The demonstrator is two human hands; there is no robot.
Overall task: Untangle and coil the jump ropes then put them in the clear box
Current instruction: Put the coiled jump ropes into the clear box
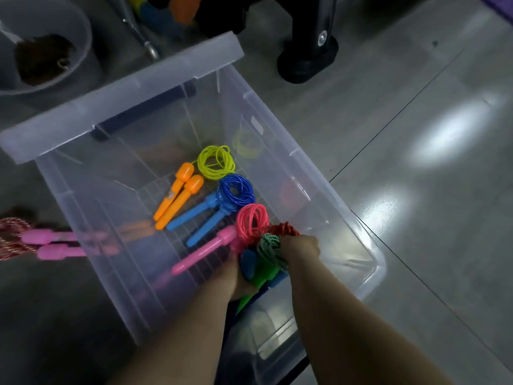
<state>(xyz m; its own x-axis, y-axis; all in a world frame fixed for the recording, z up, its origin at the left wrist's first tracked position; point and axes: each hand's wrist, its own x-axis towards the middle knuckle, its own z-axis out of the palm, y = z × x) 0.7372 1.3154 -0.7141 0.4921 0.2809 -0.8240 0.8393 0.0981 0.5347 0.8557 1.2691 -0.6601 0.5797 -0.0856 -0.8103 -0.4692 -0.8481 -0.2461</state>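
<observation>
While hands [236, 276] [301, 247] grip green rope [268, 244], inside clear box [91, 207]

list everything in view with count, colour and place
box: one, clear, on floor
lid: one, clear, at box's far end
yellow rope: one, orange handles, in box
blue rope: one, blue handles, in box
pink rope: one, pink handles, in box
green rope: one, green-white, held at box's near end
red rope: one, red, beside green rope
striped rope: one, red-white, floor left of box
tub: one, grey, top left
stand foot: one, black, top
left hand: one, holds green handle
right hand: one, grips green rope
</observation>
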